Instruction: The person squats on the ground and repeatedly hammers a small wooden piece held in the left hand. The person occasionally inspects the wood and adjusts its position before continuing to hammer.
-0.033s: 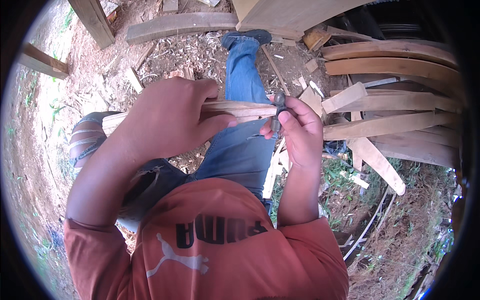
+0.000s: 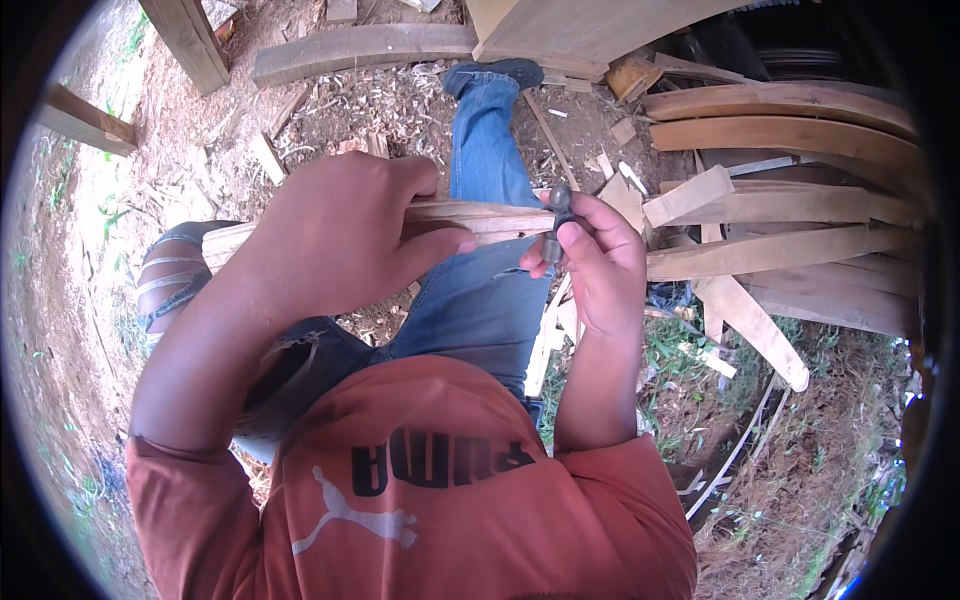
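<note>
A small dark metal ball-peen hammer head [image 2: 557, 222] sits at the right end of a pale, roughly shaped wooden handle [image 2: 480, 219]. My left hand [image 2: 345, 225] wraps over the handle, whose blunt end sticks out past the wrist on the left. With thumb and fingers, my right hand [image 2: 603, 240] grips the metal head. The handle's middle is hidden under my left hand. Both hands are held over my legs in torn blue jeans [image 2: 480, 300].
Curved wooden boards [image 2: 780, 133] are stacked on the right, with a pale tapered offcut [image 2: 755, 325] below them. A long beam [image 2: 365, 52] lies across the far ground. Wooden posts [image 2: 187, 45] stand at the far left. Shavings and scraps cover the soil.
</note>
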The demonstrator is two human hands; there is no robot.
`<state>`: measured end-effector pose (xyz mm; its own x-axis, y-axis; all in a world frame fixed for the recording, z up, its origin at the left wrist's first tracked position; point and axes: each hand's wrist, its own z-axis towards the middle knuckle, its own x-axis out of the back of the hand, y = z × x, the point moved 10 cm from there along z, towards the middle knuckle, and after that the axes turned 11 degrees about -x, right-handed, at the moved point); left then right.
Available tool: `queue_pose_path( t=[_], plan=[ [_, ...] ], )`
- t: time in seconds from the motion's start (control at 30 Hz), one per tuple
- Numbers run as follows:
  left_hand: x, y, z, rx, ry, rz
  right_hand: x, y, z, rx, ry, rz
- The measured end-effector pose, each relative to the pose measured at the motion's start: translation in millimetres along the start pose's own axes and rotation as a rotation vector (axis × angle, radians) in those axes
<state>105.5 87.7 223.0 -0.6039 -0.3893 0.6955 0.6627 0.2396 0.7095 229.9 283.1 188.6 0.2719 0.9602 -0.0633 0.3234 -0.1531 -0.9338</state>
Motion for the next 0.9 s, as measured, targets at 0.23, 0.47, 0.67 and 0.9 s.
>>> queue_pose_path(
  t=[0.23,0.47,0.67,0.9],
  plan=[
    [2.3,0.8,-1.4,0.021,0.028,0.057,-0.1,4.0,1.1,-0.005,0.035,-0.038],
    [-0.8,-0.1,2.1,-0.041,0.086,0.122,2.3,11.7,6.5,-0.016,0.068,-0.115],
    [-2.2,1.7,3.7,-0.072,0.116,0.188,4.7,11.4,8.1,-0.026,0.065,-0.119],
    [-1.0,0.9,5.7,-0.078,0.112,0.187,-2.7,-8.4,3.8,0.073,0.117,-0.263]
  ],
)
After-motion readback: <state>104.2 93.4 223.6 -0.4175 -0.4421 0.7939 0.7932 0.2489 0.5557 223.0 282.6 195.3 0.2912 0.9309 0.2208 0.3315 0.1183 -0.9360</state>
